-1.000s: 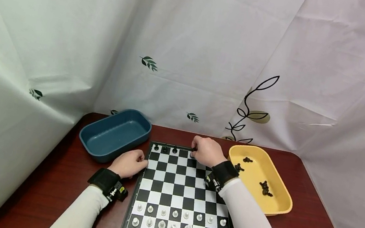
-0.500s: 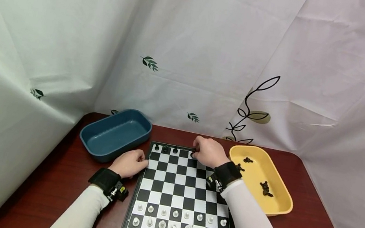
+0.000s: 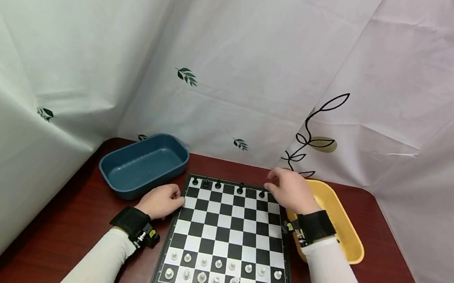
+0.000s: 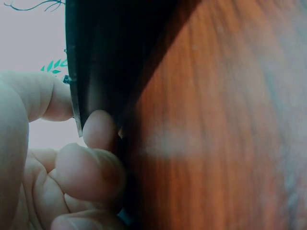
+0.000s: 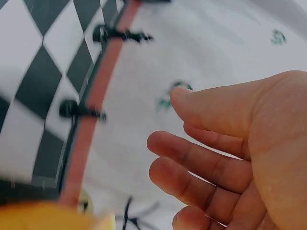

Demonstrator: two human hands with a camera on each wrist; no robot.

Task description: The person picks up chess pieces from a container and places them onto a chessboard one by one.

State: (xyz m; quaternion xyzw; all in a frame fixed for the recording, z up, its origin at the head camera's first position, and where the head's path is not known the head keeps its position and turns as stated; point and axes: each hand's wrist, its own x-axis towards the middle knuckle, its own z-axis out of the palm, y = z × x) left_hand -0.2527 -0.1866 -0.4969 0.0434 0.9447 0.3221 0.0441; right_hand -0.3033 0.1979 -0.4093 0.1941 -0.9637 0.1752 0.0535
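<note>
Glossy reddish wood tabletop (image 3: 60,234) under a flat checkered chessboard (image 3: 230,233). Right hand (image 3: 292,191) lifted off the far-row black piece (image 3: 240,189), now over the yellow tray (image 3: 349,240) rim, fingers (image 5: 201,158) loosely spread, empty. Left hand (image 3: 161,200) unmoved, fingers (image 4: 91,167) curled against the board's left edge. Smooth blue tray (image 3: 143,163) beyond.

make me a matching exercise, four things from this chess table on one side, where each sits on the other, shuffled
Things:
1. blue tray
2. yellow tray
3. white chess pieces
4. left hand

Places:
A. on the two nearest rows of the chessboard
B. right of the board, partly behind the right hand
C. at the board's left edge, fingers curled against it
D. far left of the board, near the curtain

Pairs: 1-D, 2-B, 3-A, 4-C
</note>
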